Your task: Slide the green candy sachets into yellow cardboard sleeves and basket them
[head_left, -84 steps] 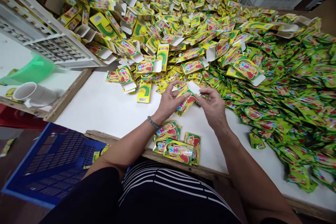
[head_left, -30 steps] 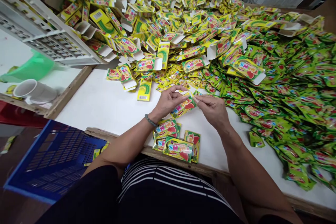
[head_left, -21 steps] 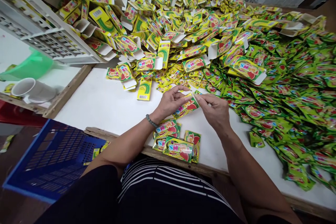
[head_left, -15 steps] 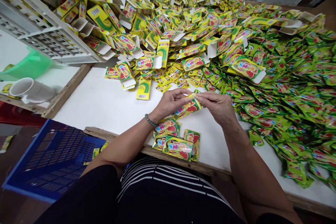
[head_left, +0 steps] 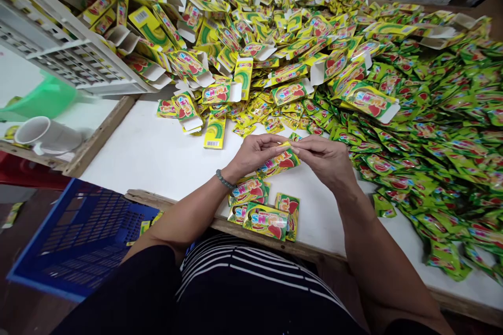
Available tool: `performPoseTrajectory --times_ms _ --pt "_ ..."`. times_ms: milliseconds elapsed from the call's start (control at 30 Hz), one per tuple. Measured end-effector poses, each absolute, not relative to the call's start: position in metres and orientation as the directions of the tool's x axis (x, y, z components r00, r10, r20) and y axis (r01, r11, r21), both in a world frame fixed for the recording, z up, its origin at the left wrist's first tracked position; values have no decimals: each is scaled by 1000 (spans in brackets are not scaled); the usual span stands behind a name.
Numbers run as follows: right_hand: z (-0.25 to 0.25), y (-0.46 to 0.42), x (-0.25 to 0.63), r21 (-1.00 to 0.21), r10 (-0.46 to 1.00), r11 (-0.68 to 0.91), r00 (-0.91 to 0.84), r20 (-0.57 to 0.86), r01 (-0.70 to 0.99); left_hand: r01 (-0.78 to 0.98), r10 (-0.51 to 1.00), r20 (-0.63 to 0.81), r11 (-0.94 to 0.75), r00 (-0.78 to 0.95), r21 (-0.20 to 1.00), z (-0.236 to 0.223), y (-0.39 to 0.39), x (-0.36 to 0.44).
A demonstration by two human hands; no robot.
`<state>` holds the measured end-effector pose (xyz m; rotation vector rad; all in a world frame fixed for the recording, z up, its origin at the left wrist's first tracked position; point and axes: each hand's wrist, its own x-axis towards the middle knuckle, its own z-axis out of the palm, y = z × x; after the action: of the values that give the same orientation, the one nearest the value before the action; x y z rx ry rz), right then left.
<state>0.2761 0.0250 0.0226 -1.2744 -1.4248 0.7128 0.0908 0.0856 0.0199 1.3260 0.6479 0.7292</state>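
Between my two hands is a small yellow-green candy box [head_left: 280, 163] with a watermelon print, held above the white tabletop. My left hand [head_left: 257, 154] grips its left side, thumb on the printed face. At the right end, the fingertips of my right hand [head_left: 326, 159] pinch the box's end, where no raised white flap shows. Below my hands, several closed candy boxes [head_left: 267, 221] lie in a small group by the table's front edge. Beyond my hands spreads a heap of open cartons [head_left: 291, 93] with white flaps sticking out.
Green candy sachets [head_left: 424, 167] are piled along the right, with yellow sachets [head_left: 261, 107] in the middle. A white plastic crate [head_left: 78, 36] lies tipped at left, spilling cartons. Near it are a white mug [head_left: 47, 133] and a green scoop-like piece [head_left: 43, 99]. A blue basket [head_left: 78, 246] sits lower left.
The white flap that stood up at the box's right end has been folded down and is out of sight. My right hand has shifted slightly right, fingers now at that end.
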Motion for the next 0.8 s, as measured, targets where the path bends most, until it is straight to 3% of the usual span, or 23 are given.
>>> performPoseTrajectory --times_ms 233,467,567,667,733,800 --pt "17 24 266 -897 948 230 120 294 377 -129 859 -38 121 511 984 15 85 98" --pt "15 14 227 -795 835 177 339 434 580 -223 909 -112 216 402 951 12 80 98" --pt "6 20 241 -865 836 104 428 343 490 -79 801 -116 199 587 977 14 74 97" --pt "-15 33 270 -872 797 -41 542 266 488 124 532 -107 4 840 992 19 77 96" --pt "-31 41 285 -806 792 -103 538 288 583 256 590 -82 -218 803 942 22 87 92" --pt "-45 47 293 -704 844 -101 435 313 703 532 815 -28 -352 579 770 24 102 87"
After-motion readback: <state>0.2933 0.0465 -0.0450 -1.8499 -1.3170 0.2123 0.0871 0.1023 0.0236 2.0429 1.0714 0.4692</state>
